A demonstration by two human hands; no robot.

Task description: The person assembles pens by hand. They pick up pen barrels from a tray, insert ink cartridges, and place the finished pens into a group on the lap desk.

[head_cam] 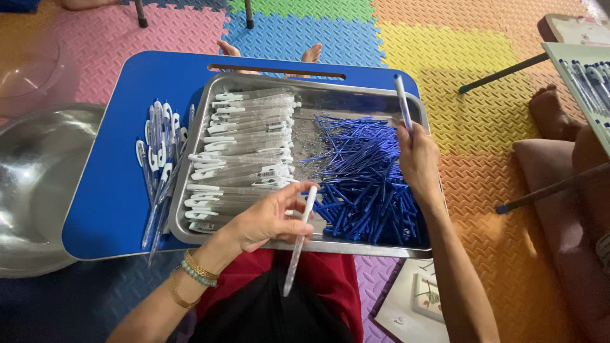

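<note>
Pen parts sorted in a rectangular steel tray (305,244) on a blue lap table (114,190).
Tray, frame centre: clear pen barrels (244,149) stacked left, loose blue refills (368,184) heaped right. Left hand (270,219) pinches one clear barrel (298,244) at lower centre; right hand (417,159) holds a blue-tipped pen (403,101) upright. Finished white-and-blue pens (159,165) lie left of tray.

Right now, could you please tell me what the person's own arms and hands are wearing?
Both forearms are bare, no sleeves or gloves. The left wrist carries a gold bangle, a turquoise bead bracelet and a thinner gold chain. The right hand and wrist wear nothing visible.
</note>
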